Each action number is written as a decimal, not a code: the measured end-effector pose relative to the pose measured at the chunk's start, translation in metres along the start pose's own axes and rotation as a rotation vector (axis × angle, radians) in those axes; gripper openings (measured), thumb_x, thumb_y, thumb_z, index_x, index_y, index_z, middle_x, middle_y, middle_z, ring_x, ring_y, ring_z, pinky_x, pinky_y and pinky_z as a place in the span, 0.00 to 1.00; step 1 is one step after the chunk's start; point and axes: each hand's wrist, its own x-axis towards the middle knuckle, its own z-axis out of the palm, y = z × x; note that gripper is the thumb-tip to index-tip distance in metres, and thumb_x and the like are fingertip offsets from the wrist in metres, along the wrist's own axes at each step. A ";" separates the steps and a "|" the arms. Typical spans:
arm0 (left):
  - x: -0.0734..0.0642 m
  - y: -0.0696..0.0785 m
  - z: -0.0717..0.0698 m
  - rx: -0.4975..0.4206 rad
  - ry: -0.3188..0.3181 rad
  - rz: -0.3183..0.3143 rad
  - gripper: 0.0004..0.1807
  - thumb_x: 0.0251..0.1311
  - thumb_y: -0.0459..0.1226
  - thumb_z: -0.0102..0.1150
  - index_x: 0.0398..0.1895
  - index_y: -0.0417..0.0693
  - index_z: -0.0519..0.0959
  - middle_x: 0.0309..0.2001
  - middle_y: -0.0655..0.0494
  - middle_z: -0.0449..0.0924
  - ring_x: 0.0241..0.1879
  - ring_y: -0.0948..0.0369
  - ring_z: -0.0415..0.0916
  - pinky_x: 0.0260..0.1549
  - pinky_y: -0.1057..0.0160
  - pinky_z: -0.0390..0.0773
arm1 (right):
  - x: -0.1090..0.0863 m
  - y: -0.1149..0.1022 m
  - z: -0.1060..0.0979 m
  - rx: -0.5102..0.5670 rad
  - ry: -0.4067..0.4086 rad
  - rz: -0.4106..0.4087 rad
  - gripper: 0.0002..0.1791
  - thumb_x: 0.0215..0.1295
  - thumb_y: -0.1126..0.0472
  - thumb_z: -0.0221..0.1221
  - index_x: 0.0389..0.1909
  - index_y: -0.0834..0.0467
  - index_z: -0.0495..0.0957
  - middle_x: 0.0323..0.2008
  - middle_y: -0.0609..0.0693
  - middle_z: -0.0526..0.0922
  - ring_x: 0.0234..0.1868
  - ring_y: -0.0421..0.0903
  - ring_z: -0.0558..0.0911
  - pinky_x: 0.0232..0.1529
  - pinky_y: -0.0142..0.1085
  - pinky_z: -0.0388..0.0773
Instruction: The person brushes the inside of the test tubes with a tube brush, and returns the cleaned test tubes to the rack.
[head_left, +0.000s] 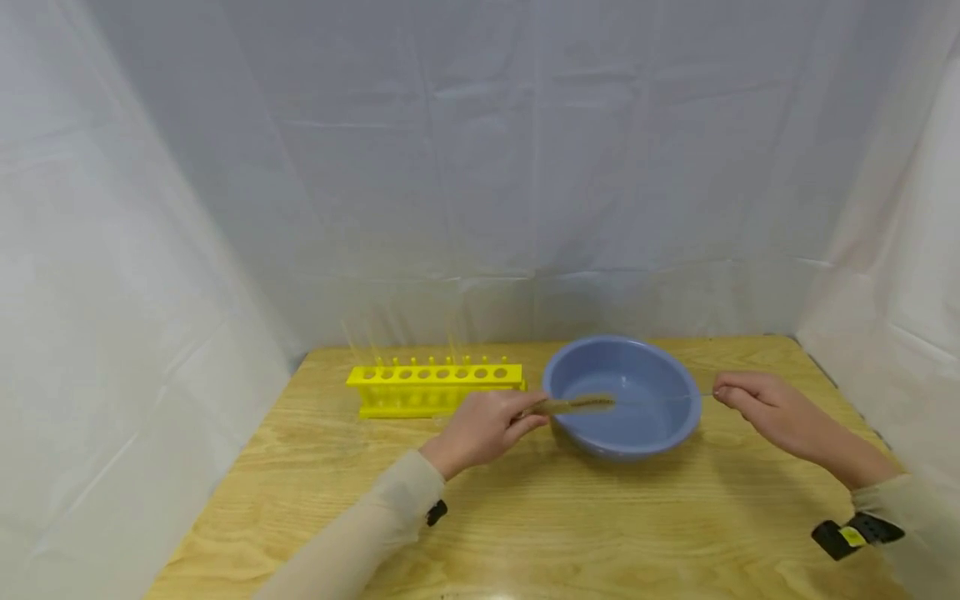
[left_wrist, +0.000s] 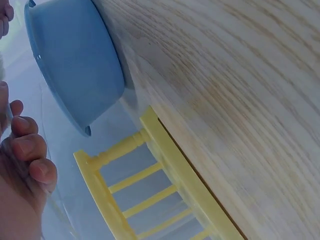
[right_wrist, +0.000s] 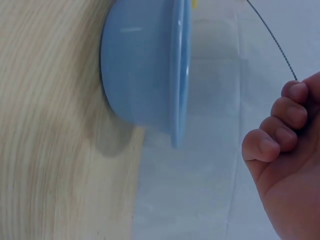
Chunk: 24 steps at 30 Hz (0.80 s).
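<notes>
A test tube brush (head_left: pixel 588 403) with tan bristles spans the space between the hands, above the blue basin (head_left: pixel 622 442). Its thin twisted wire (right_wrist: pixel 275 42) runs to the right hand (head_left: pixel 776 417), whose curled fingers grip the end to the right of the basin. The left hand (head_left: pixel 483 429) is at the bristle end, left of the basin. In the left wrist view, its fingers (left_wrist: pixel 31 145) curl round a clear glass test tube (left_wrist: pixel 10 114), mostly hidden by the hand. How far the bristles sit inside the tube cannot be made out; they look blurred.
Behind the left hand stands a yellow test tube rack (head_left: pixel 435 375), with several clear test tubes (head_left: pixel 375 337) upright in it. Rack and basin rest on a wooden table (head_left: pixel 585 533). White sheeting (head_left: pixel 480 167) hangs behind and at both sides.
</notes>
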 end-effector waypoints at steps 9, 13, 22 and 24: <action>-0.002 0.001 -0.001 0.026 -0.018 -0.019 0.19 0.73 0.51 0.54 0.61 0.58 0.80 0.33 0.66 0.86 0.22 0.73 0.73 0.19 0.74 0.68 | -0.003 0.002 -0.005 -0.044 0.021 -0.028 0.15 0.77 0.71 0.47 0.36 0.49 0.74 0.30 0.38 0.73 0.29 0.35 0.70 0.28 0.32 0.68; -0.001 0.003 -0.001 0.023 -0.016 -0.013 0.17 0.71 0.49 0.57 0.59 0.58 0.80 0.32 0.65 0.85 0.22 0.72 0.72 0.18 0.73 0.67 | -0.004 0.000 -0.006 -0.057 0.026 -0.007 0.14 0.78 0.70 0.47 0.39 0.50 0.76 0.34 0.39 0.77 0.33 0.36 0.73 0.32 0.31 0.71; 0.000 0.006 -0.001 0.035 0.001 0.002 0.18 0.71 0.48 0.58 0.59 0.56 0.81 0.35 0.64 0.87 0.24 0.70 0.78 0.20 0.70 0.73 | -0.006 -0.004 -0.003 -0.037 0.024 0.013 0.13 0.79 0.69 0.45 0.37 0.51 0.71 0.28 0.40 0.69 0.24 0.35 0.66 0.25 0.33 0.64; 0.000 0.006 0.000 0.041 -0.001 0.005 0.18 0.71 0.49 0.58 0.59 0.56 0.81 0.35 0.64 0.87 0.24 0.70 0.77 0.20 0.71 0.72 | -0.006 -0.004 -0.003 -0.053 0.025 0.006 0.13 0.79 0.69 0.46 0.37 0.50 0.72 0.29 0.40 0.71 0.27 0.35 0.68 0.27 0.33 0.65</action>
